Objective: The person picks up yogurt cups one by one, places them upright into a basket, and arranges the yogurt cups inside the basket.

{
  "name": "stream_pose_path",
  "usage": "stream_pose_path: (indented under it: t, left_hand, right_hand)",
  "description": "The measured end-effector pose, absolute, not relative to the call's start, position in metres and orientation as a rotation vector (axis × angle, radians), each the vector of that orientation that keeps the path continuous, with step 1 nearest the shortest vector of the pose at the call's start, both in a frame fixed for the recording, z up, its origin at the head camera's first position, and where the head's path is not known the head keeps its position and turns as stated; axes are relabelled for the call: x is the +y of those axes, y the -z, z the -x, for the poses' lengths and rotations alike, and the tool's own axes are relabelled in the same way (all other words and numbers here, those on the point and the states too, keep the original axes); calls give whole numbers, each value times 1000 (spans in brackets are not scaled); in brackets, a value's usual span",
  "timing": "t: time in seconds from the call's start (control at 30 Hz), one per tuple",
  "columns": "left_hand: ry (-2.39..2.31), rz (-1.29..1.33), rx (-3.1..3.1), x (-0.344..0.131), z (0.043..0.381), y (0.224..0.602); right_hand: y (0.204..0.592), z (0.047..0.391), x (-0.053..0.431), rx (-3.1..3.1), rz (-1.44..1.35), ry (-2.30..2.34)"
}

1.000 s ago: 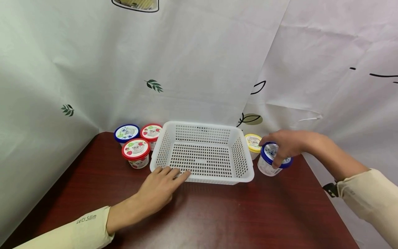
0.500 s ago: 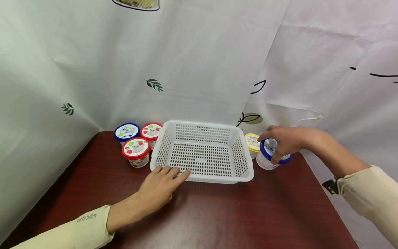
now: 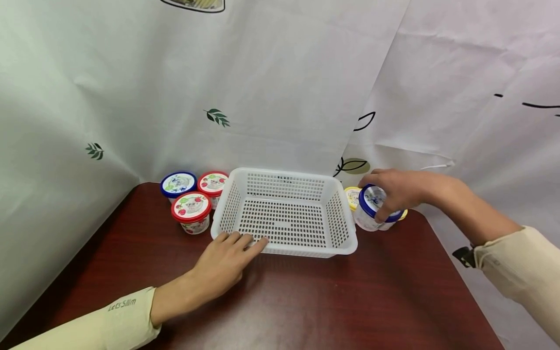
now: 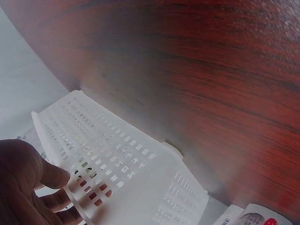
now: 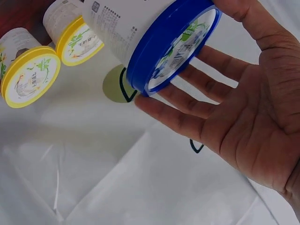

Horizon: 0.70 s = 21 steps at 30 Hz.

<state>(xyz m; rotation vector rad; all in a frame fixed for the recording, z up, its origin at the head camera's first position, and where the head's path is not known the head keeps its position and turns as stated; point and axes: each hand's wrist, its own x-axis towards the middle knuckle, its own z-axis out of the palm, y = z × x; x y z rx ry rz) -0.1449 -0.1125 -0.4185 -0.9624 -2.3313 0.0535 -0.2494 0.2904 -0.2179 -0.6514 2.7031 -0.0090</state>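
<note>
In the head view my right hand point(image 3: 395, 189) grips a white tub with a blue lid point(image 3: 367, 218) by the lid, thumb on the near side and fingers on the far side. The right wrist view has the blue lid point(image 5: 183, 47) tilted, with the fingertips along its edge. My left hand point(image 3: 223, 260) holds the near rim of a white perforated plastic basket point(image 3: 350, 249), its fingers over the rim. In the left wrist view the thumb lies at the rim of the basket point(image 4: 140, 187). Nothing lies inside the basket.
Left of the basket stand a blue-lidded tub point(image 3: 178, 184) and two red-lidded tubs, one in front point(image 3: 191, 209) and one behind point(image 3: 213, 183). Two yellow-lidded tubs point(image 5: 33, 77) stand at the right, partly hidden in the head view. A white printed sheet point(image 3: 280, 97) backs the dark red table point(image 3: 306, 301).
My right hand has carried the blue-lidded tub up and slightly left, toward the basket, and a second yellow lid now shows behind it. The left hand and basket have stayed put.
</note>
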Motion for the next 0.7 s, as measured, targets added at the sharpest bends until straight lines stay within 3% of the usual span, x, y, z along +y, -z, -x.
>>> stream_pose_path:
  t: [0.7]
  left_hand:
    - [-21, 963, -2307, -112, 145, 420]
  right_hand:
    - [213, 249, 264, 2655, 779, 0]
